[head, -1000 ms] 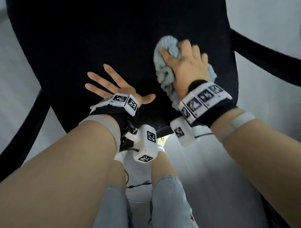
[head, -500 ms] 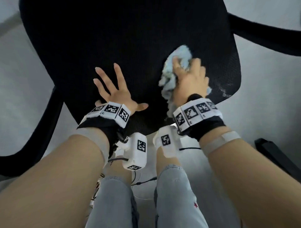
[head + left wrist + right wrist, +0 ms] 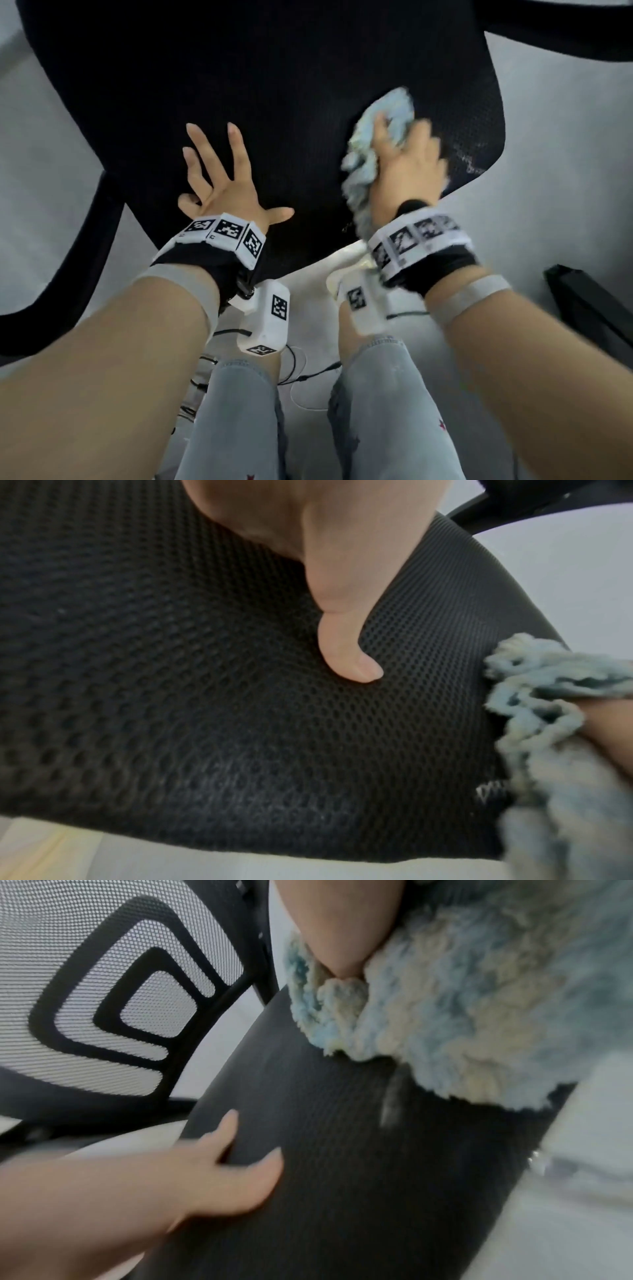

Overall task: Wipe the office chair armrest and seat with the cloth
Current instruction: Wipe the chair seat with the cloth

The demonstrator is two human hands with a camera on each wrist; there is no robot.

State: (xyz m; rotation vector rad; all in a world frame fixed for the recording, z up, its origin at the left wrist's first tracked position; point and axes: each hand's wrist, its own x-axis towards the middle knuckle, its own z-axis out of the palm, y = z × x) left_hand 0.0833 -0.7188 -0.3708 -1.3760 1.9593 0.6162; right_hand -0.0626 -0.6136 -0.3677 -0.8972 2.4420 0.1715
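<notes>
Grey floor [image 3: 565, 171], black seat [image 3: 274, 102]: right hand [image 3: 407, 171] grips cloth [image 3: 363, 164], bunched lengthwise front-to-back near the front right corner; left hand [image 3: 226, 185] spread flat.

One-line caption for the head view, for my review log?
Right hand presses a bunched blue cloth on the black mesh seat; left hand rests spread flat beside it.
</notes>
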